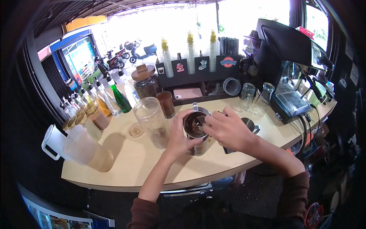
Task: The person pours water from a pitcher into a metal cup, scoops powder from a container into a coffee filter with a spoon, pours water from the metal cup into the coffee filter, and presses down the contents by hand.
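My left hand [178,131] is wrapped around a metal pitcher [195,109] with dark liquid [194,124] inside. The pitcher's handle points away from me. Over its right rim, my right hand [228,129] is closed with bent fingers; what it grips, if anything, is hidden by the fingers. A glass [199,148] shows just below the pitcher, partly covered by it. To the left of my left hand stands a clear open jar [146,114] with a little brown stuff at its bottom. Behind the pitcher is a glass of brown drink [166,104].
A coffee machine [289,99] occupies the right end of the counter [133,171]. Syrup bottles [119,95], lidded jars and a white jug [55,141] line the left. At the back are a bean jar [146,84], a cup rack [179,86] and upturned glasses [248,93].
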Action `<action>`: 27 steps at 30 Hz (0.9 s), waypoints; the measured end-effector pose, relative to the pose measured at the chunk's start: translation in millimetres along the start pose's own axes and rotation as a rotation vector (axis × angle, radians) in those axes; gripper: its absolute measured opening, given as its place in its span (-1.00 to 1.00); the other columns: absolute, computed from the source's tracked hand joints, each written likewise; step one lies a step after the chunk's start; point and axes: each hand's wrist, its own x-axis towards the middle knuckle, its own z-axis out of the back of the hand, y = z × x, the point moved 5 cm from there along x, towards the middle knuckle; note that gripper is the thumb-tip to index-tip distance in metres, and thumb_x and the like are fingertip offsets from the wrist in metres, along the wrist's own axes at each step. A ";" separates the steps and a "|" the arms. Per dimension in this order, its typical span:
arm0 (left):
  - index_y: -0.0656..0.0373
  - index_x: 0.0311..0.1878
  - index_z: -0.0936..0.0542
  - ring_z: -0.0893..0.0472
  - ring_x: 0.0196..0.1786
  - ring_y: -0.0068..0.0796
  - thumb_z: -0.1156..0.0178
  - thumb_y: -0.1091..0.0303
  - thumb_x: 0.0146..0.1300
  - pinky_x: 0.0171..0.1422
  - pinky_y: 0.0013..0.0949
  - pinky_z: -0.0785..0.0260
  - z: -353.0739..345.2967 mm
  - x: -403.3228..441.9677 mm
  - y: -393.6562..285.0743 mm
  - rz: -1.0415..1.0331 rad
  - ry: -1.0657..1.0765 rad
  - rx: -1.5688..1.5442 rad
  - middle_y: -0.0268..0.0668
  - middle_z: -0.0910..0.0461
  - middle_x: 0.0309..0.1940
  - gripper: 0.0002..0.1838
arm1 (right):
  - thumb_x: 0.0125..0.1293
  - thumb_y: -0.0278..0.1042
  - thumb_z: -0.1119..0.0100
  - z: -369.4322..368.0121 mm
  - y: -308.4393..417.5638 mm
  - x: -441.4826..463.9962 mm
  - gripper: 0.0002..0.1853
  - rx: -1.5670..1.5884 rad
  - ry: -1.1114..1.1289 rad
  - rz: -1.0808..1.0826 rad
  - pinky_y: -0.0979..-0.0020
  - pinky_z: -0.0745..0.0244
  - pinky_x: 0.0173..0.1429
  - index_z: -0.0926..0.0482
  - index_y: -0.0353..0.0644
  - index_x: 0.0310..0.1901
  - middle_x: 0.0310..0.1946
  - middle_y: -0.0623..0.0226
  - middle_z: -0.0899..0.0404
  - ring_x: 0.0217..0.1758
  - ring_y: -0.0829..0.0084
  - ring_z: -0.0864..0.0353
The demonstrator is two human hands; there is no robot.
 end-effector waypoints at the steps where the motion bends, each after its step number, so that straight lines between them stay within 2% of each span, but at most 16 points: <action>1: 0.14 0.22 -0.33 -0.40 0.24 -0.21 -0.57 0.36 -0.38 0.37 -0.23 -0.24 0.9 0.2 -1.9 -0.001 0.000 0.000 -0.20 -0.39 0.14 -0.05 | -0.03 -0.37 -0.17 -0.7 1.5 -0.1 -0.81 0.014 0.010 0.014 0.36 -0.21 -0.15 -0.50 -0.08 -0.31 -0.30 0.44 -0.38 -0.19 0.47 -0.39; 3: 0.14 0.21 -0.34 -0.41 0.22 -0.21 -0.58 0.35 -0.38 0.36 -0.22 -0.26 5.3 0.3 -12.3 -0.083 -0.026 0.169 -0.20 -0.40 0.13 -0.05 | 0.00 -0.35 -0.15 4.7 0.3 1.7 -0.86 -0.045 -0.017 -0.002 0.38 -0.21 -0.16 -0.51 -0.07 -0.34 -0.30 0.44 -0.38 -0.17 0.49 -0.40; 5: 0.13 0.21 -0.35 -0.40 0.22 -0.20 -0.58 0.35 -0.39 0.36 -0.21 -0.25 7.2 1.0 -15.3 -0.093 -0.023 0.150 -0.21 -0.41 0.12 -0.05 | 0.03 -0.32 -0.14 6.9 1.7 1.9 -0.89 -0.103 -0.044 -0.017 0.39 -0.20 -0.18 -0.51 -0.06 -0.37 -0.31 0.45 -0.38 -0.14 0.51 -0.41; 8: 0.11 0.21 -0.36 -0.39 0.22 -0.19 -0.58 0.36 -0.40 0.36 -0.19 -0.22 9.0 2.2 -19.7 -0.112 -0.025 0.173 -0.23 -0.42 0.12 -0.05 | 0.03 -0.32 -0.13 5.6 7.9 0.1 -0.88 -0.031 -0.053 0.010 0.39 -0.20 -0.19 -0.51 -0.07 -0.36 -0.31 0.44 -0.37 -0.15 0.51 -0.41; 11: 0.09 0.21 -0.37 -0.38 0.21 -0.18 -0.58 0.36 -0.42 0.37 -0.18 -0.19 8.6 2.3 -24.2 -0.127 -0.045 0.193 -0.26 -0.44 0.12 -0.04 | 0.04 -0.32 -0.13 8.3 4.5 -0.9 -0.86 -0.131 -0.061 -0.053 0.38 -0.21 -0.19 -0.50 -0.09 -0.33 -0.32 0.44 -0.36 -0.15 0.50 -0.41; 13: 0.07 0.21 -0.38 -0.38 0.21 -0.18 -0.57 0.37 -0.42 0.37 -0.17 -0.18 9.1 3.0 -26.5 -0.136 -0.064 0.177 -0.28 -0.44 0.12 -0.05 | -0.09 -0.40 -0.19 6.4 3.8 -1.6 -0.72 -0.065 -0.100 -0.087 0.35 -0.21 -0.15 -0.47 -0.12 -0.25 -0.31 0.40 -0.37 -0.23 0.43 -0.39; 16: 0.05 0.21 -0.38 -0.38 0.22 -0.18 -0.56 0.39 -0.42 0.36 -0.17 -0.17 8.1 3.3 -27.4 -0.118 -0.026 0.190 -0.29 -0.45 0.13 -0.06 | -0.07 -0.39 -0.20 3.3 8.5 -0.8 -0.72 -0.040 -0.078 -0.069 0.34 -0.22 -0.14 -0.47 -0.11 -0.24 -0.29 0.41 -0.38 -0.21 0.42 -0.39; 18: 0.00 0.24 -0.34 -0.41 0.23 -0.28 -0.55 0.37 -0.43 0.40 -0.13 0.03 6.9 5.7 -31.7 -0.204 0.067 0.163 -0.30 -0.44 0.14 -0.01 | 0.00 -0.36 -0.15 6.8 3.6 -0.7 -0.79 -0.043 -0.080 -0.062 0.35 -0.22 -0.14 -0.48 -0.10 -0.26 -0.29 0.41 -0.37 -0.18 0.45 -0.40; 20: -0.01 0.25 -0.34 -0.39 0.24 -0.26 -0.53 0.37 -0.42 0.39 -0.13 0.02 10.9 10.1 -28.1 -0.215 0.101 0.162 -0.30 -0.42 0.15 -0.02 | 0.08 -0.33 -0.11 10.7 -3.4 -0.7 -0.84 -0.046 -0.084 -0.048 0.36 -0.23 -0.15 -0.48 -0.09 -0.28 -0.30 0.42 -0.37 -0.16 0.47 -0.42; 22: -0.01 0.26 -0.34 -0.38 0.25 -0.25 -0.52 0.37 -0.41 0.39 -0.14 0.00 16.6 15.8 -26.1 -0.225 0.137 0.157 -0.29 -0.41 0.15 -0.03 | 0.10 -0.33 -0.10 6.1 -6.9 -2.7 -0.85 0.032 0.068 0.030 0.33 -0.25 -0.07 -0.49 -0.08 -0.26 -0.27 0.41 -0.40 -0.13 0.46 -0.43; 24: 0.09 0.23 -0.37 -0.39 0.25 -0.19 -0.52 0.42 -0.43 0.38 -0.19 -0.21 18.3 21.1 -26.5 -0.230 0.262 0.083 -0.23 -0.41 0.13 -0.04 | 0.11 -0.32 -0.10 12.7 -14.0 -0.3 -0.85 -0.007 0.055 0.045 0.34 -0.26 -0.04 -0.49 -0.08 -0.27 -0.26 0.42 -0.41 -0.10 0.47 -0.43; 27: 0.11 0.24 -0.37 -0.38 0.26 -0.18 -0.51 0.43 -0.41 0.37 -0.19 -0.23 16.3 25.8 -23.4 -0.236 0.333 0.029 -0.20 -0.39 0.13 -0.05 | 0.11 -0.32 -0.10 13.7 -18.0 3.5 -0.88 -0.078 0.008 0.069 0.35 -0.26 -0.02 -0.50 -0.07 -0.29 -0.25 0.44 -0.42 -0.04 0.48 -0.43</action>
